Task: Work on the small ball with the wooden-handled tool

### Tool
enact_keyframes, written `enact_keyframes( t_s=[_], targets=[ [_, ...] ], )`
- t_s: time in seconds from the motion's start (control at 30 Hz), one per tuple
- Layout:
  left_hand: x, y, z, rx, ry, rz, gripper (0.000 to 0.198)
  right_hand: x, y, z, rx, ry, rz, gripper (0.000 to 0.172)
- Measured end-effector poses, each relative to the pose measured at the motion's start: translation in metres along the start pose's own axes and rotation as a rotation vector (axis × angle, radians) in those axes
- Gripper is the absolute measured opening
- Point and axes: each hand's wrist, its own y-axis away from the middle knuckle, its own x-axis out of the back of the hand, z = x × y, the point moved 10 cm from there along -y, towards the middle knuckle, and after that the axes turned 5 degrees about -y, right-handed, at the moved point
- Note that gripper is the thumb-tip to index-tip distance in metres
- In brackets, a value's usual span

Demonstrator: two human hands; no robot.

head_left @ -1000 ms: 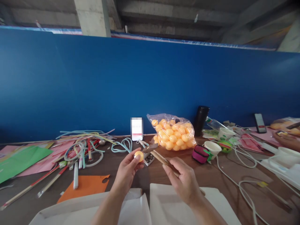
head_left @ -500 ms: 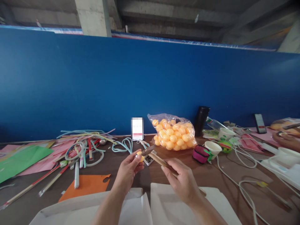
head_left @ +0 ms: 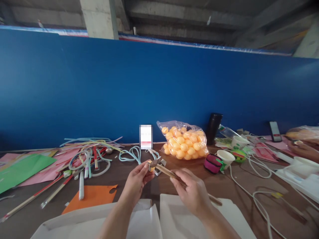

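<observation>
Between the thumb and fingers of my left hand (head_left: pixel 137 179) is a small orange ball (head_left: pixel 152 168), partly covered by the fingertips. A small metallic piece shows at its upper left; I cannot make out what it is. My right hand (head_left: pixel 193 189) is closed round the wooden handle of a hammer (head_left: pixel 169 172), whose grey metal head is at the ball, overlapping it in view. Whether the head touches the ball or the metal piece is unclear. Just behind the ball stands a small white box (head_left: pixel 158 171) with small dark pieces in it.
A clear bag of orange balls (head_left: pixel 184 146) lies behind my right hand. To its right are a black bottle (head_left: pixel 214 128), a magenta pouch (head_left: pixel 213 163) and paper cups (head_left: pixel 225 157). Tubes (head_left: pixel 87 159) and coloured paper (head_left: pixel 30 171) lie left. Another person's hand (head_left: pixel 305 149) is far right.
The hammer head has shifted slightly toward the ball and turned, now covering its top. My left hand has barely moved, and more of the white box shows.
</observation>
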Motion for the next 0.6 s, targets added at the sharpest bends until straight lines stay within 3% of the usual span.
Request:
enact_keyframes(
  t_s=[0.3,0.6],
  targets=[
    [0.0101,-0.0007,0.0005,-0.014,-0.094,0.097,0.034,0.0031,-0.0007,0.0040,-0.004,0.047,0.045,0.019],
    [0.0078,0.0006,0.0031,-0.018,-0.083,0.096,0.036,-0.0019,0.0002,0.0054,-0.036,0.032,0.010,0.019]
  ],
)
